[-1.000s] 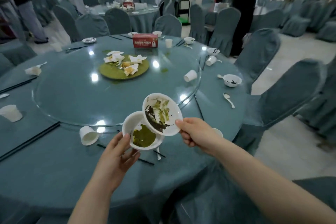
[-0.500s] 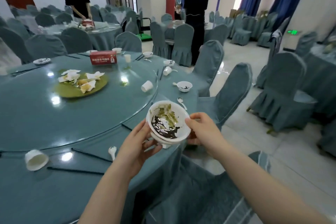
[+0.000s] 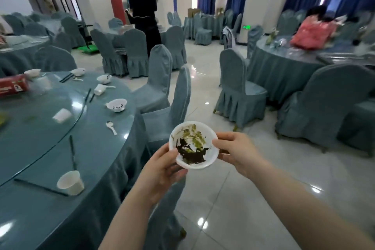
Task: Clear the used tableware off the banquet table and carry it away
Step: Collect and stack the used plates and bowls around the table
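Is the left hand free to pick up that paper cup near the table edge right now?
Probably not: the left hand and right hand both grip the dirty bowl. Nothing blocks the paper cup itself.

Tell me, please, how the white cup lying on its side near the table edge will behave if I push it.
The white cup lies on its side, so it would probably roll in a curve. It looks thin and disposable, likely very light, so it may skid on the cloth of the table.

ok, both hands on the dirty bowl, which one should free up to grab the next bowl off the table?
Left, probably. The left hand is on the table's side, nearer the used bowl by the table edge. The right hand pinches the dirty bowl's far rim over the floor and could likely carry it alone.
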The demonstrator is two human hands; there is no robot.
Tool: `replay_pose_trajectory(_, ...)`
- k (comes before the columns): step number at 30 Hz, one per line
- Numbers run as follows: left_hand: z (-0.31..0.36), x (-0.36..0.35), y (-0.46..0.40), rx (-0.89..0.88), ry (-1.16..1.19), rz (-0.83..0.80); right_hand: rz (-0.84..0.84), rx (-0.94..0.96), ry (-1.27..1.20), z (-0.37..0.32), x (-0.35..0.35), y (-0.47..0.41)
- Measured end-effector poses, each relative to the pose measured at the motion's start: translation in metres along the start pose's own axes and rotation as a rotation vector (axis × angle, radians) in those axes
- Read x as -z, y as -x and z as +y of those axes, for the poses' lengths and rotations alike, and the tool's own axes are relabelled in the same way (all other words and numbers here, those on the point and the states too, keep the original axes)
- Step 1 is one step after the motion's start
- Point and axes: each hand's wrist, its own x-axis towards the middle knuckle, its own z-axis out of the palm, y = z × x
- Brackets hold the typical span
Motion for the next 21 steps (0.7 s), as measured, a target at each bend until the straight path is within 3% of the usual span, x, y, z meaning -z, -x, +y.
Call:
replay_pose_trajectory(7,-0.030,-0.071,-0.066,0.037,0.074,0.080,0.179,0.023,-0.146,0.004,0.107,-0.037)
replay_pose_trajectory(15,-0.022,-0.049,-0.150,-0.053,0.188,0.213,0.105,-0.025,-0.084,-0.004,0.124,-0.140)
replay_pose_trajectory(21,0.014,-0.027,-0.234,-0.099,0.313,0.401,-0.052,0.004,0.008,-0.033,0.091,-0.244)
